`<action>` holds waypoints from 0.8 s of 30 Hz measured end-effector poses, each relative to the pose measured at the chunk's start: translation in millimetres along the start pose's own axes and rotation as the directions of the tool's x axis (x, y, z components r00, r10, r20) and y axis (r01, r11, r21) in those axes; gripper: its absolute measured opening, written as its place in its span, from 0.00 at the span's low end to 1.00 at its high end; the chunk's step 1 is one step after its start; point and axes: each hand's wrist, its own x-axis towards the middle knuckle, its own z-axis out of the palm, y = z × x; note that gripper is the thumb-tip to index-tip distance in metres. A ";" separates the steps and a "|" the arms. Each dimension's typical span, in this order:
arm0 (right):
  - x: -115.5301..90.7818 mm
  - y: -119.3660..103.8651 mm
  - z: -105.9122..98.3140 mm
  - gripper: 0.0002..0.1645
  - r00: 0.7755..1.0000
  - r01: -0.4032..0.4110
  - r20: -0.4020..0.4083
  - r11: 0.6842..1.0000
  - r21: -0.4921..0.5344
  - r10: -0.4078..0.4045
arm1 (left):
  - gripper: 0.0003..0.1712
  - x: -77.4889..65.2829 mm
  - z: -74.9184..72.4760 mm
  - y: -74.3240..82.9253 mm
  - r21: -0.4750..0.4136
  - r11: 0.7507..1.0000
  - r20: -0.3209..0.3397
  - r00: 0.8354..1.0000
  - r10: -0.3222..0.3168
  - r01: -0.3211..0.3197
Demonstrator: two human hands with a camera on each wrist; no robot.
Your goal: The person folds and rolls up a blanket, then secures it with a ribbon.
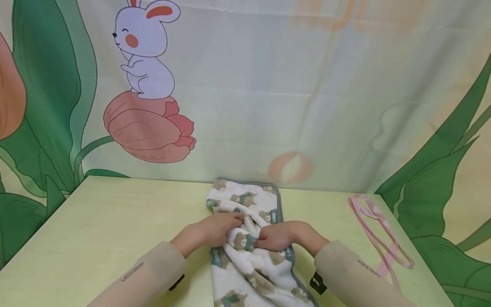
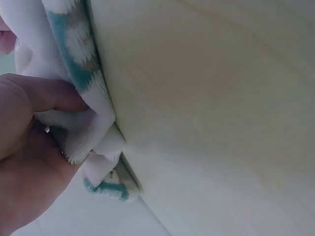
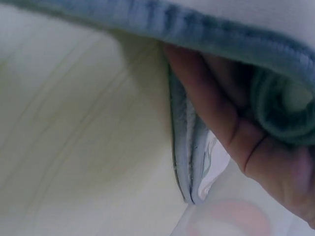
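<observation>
Gripped in its folds by left hand (image 1: 219, 229) and right hand (image 1: 279, 235), a bear-print blanket (image 1: 243, 241) lies centrally on a pale table (image 1: 115, 226); pink ribbon (image 1: 392, 250) near the table's right edge; printed backdrop (image 1: 245, 106) behind the table.

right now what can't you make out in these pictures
Blanket: near end cut off by the head view's bottom edge.
Right hand: fingertips hidden by the blanket's edge, right wrist view.
Pink ribbon: one end lost behind the right sleeve, head view.
Sleeve lettering: too small and blurred, head view.
</observation>
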 end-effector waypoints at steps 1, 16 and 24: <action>3.8 4.5 2.2 0.33 1.000 -0.002 -0.011 1.000 -0.006 0.002 | 0.32 1.1 0.5 -1.0 -0.002 1.000 0.004 1.000 -0.001 0.001; -60.9 -49.6 -22.2 0.30 0.988 0.050 -0.151 0.998 0.038 -0.044 | 0.35 -17.5 -15.1 -4.1 -0.114 0.993 0.123 0.991 0.051 -0.037; -75.1 -35.4 -34.0 0.30 0.963 0.211 -0.180 0.976 0.056 -0.198 | 0.08 -42.2 -25.8 -14.4 -0.252 0.967 0.074 0.995 0.063 -0.042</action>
